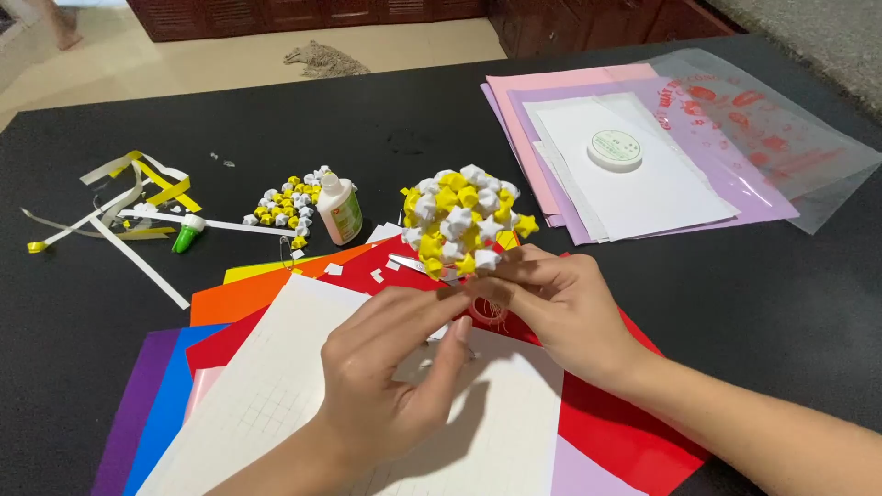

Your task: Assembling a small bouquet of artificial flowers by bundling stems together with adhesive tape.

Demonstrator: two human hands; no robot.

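A ball of small folded yellow and white paper stars (462,220) is held up over the coloured sheets. My right hand (556,303) grips it from below, fingers pinched at its underside. My left hand (390,377) reaches in from the lower left, thumb and forefinger pinched close to the same spot under the ball; what it pinches is too small to make out. Both hands hover above a white gridded sheet (276,404) and a red sheet (625,432).
A pile of loose paper stars (287,202), a white glue bottle (339,210) with its green cap (186,237) off, and paper strips (138,197) lie at left. Pink, purple and white sheets with a round thread spool (615,150) and a plastic sleeve (781,138) lie at right.
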